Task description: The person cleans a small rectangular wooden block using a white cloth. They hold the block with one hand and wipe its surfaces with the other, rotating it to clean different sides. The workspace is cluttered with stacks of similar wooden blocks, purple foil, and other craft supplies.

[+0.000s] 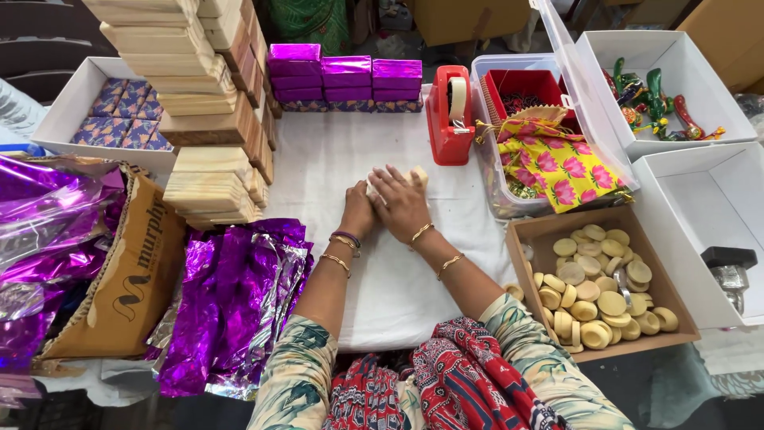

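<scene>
On the white cloth (334, 175), your left hand (357, 213) and right hand (400, 203) press flat-fingered on a pale wooden block (415, 177).

Pale wooden block (416, 177) under hands

Both forearms are reaching forward and meeting over the white cloth (390, 279). The left hand (358, 211) and the right hand (400, 203) are lying side by side — touching, palms down, fingers bending slightly.
</scene>
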